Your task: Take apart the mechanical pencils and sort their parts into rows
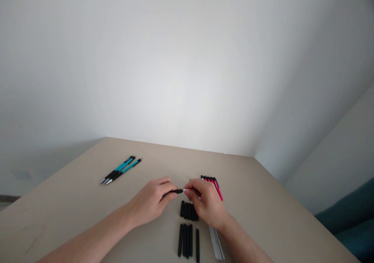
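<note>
Black, slim and closest to the lower edge: a tight row of long black sticks (184, 239), with a lone black stick (198, 245) just apart at the right. Near them, partly under the right wrist, a bundle of thin white rods (215, 243). Just beyond the long ones, short black tubes (186, 210) packed side by side, covered in part at the right by the right hand (207, 200). Farther on, over the tan tabletop (73, 200), a small black piece (177, 191) between both hands — gripped from the left by thumb and fingers of the left hand (153, 198), pinched narrowly by the right at its pale tip (184, 190). Held nearly level, just past the short tubes (detail at the meeting point too small to make out). Behind the right hand, a row of red pieces (216, 188) with black ends, partly hidden by it. Farther off to the left, well apart from the hands, teal pens (130, 168) lying slantwise and close together, with black grips and silvery points. Past the right table edge, dark teal cloth (350, 216). Beyond everything — plain white wall (175, 60), shaded toward the corner.
</note>
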Available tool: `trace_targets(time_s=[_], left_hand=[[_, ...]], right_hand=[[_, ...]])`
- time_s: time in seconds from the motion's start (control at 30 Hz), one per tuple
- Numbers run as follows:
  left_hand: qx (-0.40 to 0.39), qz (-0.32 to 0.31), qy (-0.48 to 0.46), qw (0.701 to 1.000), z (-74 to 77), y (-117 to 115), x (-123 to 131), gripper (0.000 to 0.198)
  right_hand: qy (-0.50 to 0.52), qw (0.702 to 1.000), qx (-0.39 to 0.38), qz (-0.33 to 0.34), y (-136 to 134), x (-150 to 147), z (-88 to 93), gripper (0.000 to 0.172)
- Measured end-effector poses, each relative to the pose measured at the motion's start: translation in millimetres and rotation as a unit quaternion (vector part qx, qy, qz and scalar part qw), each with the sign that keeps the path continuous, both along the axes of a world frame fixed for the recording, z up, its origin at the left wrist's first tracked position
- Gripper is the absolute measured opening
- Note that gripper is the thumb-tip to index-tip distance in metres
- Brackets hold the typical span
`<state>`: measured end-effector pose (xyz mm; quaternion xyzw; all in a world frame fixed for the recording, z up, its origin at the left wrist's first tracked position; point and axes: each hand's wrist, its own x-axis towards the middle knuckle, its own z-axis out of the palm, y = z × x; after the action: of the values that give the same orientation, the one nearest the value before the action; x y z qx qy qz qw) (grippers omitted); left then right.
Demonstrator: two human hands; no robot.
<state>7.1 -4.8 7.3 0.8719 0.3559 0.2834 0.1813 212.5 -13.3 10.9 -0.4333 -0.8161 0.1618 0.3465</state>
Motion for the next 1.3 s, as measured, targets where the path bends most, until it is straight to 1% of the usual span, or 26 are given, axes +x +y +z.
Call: trace_targets(time_s=[0.13,0.23,0.4,0.53,0.83,0.93,1.13,1.3], left_hand=[[-0.002,0.005,-0.002,1.0,-0.1,1.0,-1.4,0.027],[-0.012,0.016,-0.012,1.0,0.4,2.1,-2.6,0.029],[-0.03,0.038,-0.018,0.999,-0.1,3.5,-3.1,0.029],[-0.031,0.047,-0.021,0.998,-2.6,4.6,-2.6,0.029],[-0.027,0.073,-0.015,0.997,-4.3,6.2,-2.9,0.029],[-0.026,0.077,-0.016,0.997,-5.0,7.0,-3.3,0.029],[-0.023,0.08,-0.022,0.996,-6.5,7.8,-3.4,0.029],[-0.021,0.079,-0.019,0.996,-6.4,8.1,-3.9,0.03]], right_hand=[[0.024,0.999,0.014,-0.021,2.8,2.7,-2.5,0.013],[0.047,0.997,0.033,-0.054,8.9,7.9,-4.6,0.017],[0.062,0.989,0.06,-0.119,18.8,18.0,-7.2,0.02],[0.055,0.988,0.059,-0.133,22.4,19.4,-9.4,0.019],[0.049,0.987,0.074,-0.133,30.7,13.9,-14.1,0.02],[0.038,0.989,0.082,-0.119,32.8,11.5,-14.3,0.02],[-0.007,0.992,0.102,-0.068,35.5,5.5,-16.4,0.021],[-0.052,0.991,0.105,-0.061,35.3,3.6,-16.7,0.023]])
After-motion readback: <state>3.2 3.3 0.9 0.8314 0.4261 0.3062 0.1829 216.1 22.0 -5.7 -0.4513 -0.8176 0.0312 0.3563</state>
